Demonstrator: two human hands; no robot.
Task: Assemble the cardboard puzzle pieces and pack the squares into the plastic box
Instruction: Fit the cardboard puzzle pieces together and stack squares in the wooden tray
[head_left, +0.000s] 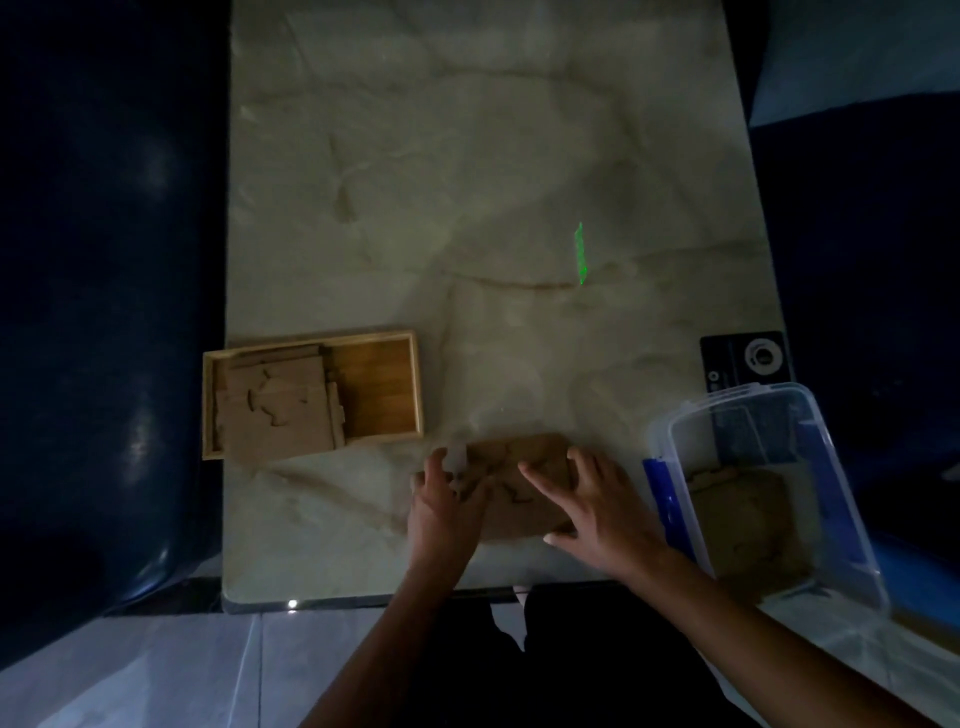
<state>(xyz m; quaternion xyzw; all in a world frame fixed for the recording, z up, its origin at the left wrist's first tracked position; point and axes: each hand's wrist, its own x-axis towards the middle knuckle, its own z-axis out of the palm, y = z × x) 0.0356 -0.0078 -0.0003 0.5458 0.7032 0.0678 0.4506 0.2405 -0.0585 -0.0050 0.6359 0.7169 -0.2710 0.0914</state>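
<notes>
cardboard square (524, 483) lies on the marble table (467, 182) near the front edge, and both hands are on it. the left hand (447, 504) is at its left side, fingers bent over a piece there, though blur keeps me from saying whether it pinches the piece or only presses it. the right hand (597, 509) lies flat across the right part, fingers straight and spread, thumb along the near edge, holding the square down rather than gripping it.

this looks like the assembling step: a last piece being seated on the left while the right steadies the rest. next would be to get the joined square off the table without it coming apart and carry it right to the plastic box (769, 499), which already holds at least one finished square. that calls for support under both sides.

more cardboard pieces (280, 410) sit stacked in the wooden tray (384, 384) at the left, so work remains.

the room is dim and the hands are smeared. the cut lines are barely readable, and the box's far corner is hard to make out against the dark card (745, 358) behind it.
</notes>
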